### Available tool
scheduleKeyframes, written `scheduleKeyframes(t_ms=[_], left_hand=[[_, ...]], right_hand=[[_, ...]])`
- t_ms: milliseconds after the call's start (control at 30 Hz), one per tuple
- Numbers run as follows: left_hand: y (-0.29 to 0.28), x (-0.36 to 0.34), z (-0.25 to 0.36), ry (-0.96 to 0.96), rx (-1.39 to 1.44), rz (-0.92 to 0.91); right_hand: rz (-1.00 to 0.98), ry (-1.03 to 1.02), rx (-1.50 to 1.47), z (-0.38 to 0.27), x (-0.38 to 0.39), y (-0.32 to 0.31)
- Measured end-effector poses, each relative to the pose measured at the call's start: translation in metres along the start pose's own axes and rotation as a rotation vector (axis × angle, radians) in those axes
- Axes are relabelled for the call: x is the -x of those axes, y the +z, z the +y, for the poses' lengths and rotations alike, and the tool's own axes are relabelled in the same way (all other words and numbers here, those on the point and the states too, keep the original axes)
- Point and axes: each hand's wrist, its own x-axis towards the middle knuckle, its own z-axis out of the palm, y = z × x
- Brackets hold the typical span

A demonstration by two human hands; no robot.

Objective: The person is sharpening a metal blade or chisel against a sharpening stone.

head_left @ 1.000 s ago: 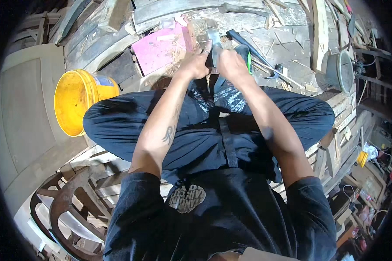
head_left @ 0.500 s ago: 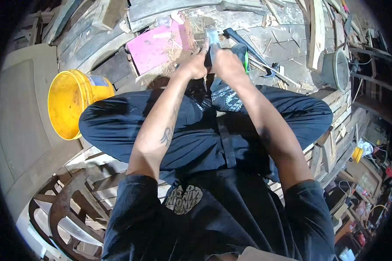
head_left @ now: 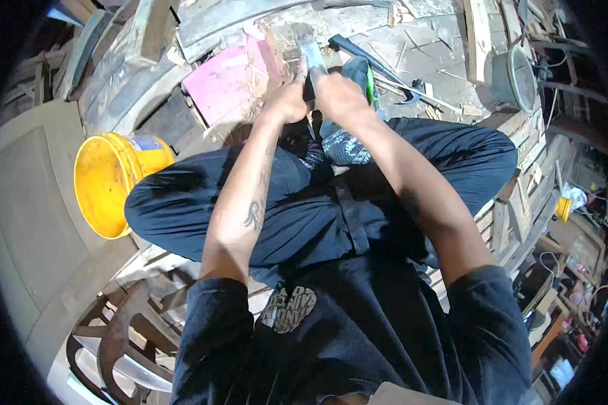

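Observation:
My left hand [head_left: 287, 101] and my right hand [head_left: 342, 94] meet in front of my crossed legs. Between them a flat, shiny blue-grey tool [head_left: 311, 52] points away from me; its kind is hard to tell. The fingers of my right hand curl closed around its near part. My left hand is closed against its left side, thumb stretched along it, and what lies under those fingers is hidden. Beyond my left hand lies a pink sheet [head_left: 217, 84] littered with wood shavings. Right of my right hand rests a dark, long-handled tool [head_left: 365, 55].
A yellow bucket [head_left: 101, 185] lies tipped by my left knee, beside a panelled wooden door [head_left: 37, 202]. A grey bucket [head_left: 513, 81] stands at the far right, near an upright plank [head_left: 478, 44]. Curved wooden pieces [head_left: 118, 331] lie at lower left. Wood scraps cover the floorboards.
The view has shifted and tilted slightly, so the floor things sit a little differently. Both hands stay together on the blue-grey tool, which seems slightly more tilted leftward.

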Motion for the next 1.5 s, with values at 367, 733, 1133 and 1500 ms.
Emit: scheduleKeyframes(t_ms=[367, 733, 1133, 1500], left_hand=[[0.015, -0.002, -0.015, -0.013, -0.191, 0.07], [0.001, -0.001, 0.0, -0.125, 0.03, -0.139], [-0.009, 0.011, 0.014, -0.08, -0.067, -0.097], [0.002, 0.0, -0.006, 0.083, -0.025, -0.046]], right_hand=[[-0.136, 0.088, -0.004, 0.003, 0.041, -0.002], [-0.013, -0.042, -0.006, 0.003, 0.035, 0.001], [-0.036, 0.039, -0.006, -0.004, 0.025, -0.003], [-0.035, 0.043, 0.039, -0.012, -0.001, -0.02]])
